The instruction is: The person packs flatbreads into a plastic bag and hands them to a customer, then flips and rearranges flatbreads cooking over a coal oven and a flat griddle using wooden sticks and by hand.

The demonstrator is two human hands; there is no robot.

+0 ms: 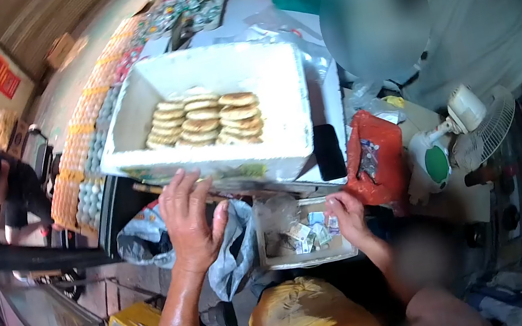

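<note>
My left hand (189, 223) is open, fingers spread, at the front wall of a white foam box (218, 158); whether the fingertips touch it I cannot tell. Inside that box, round flat breads (201, 118) stand in several stacks. My right hand (348, 216) is over the right side of a small open box (278, 261), its fingers bent together. Anything between those fingertips is hidden; a purplish banknote (332, 224) shows just beneath them. More banknotes (310, 232) lie loose in the small box, beside clear plastic.
A black phone (328, 152) and a red plastic bag (381, 149) lie to the right, near a fan (482, 131). Trays of eggs (79, 139) line the left. Grey plastic bags (236, 258) hang below my left hand. Another person (21, 188) is at far left.
</note>
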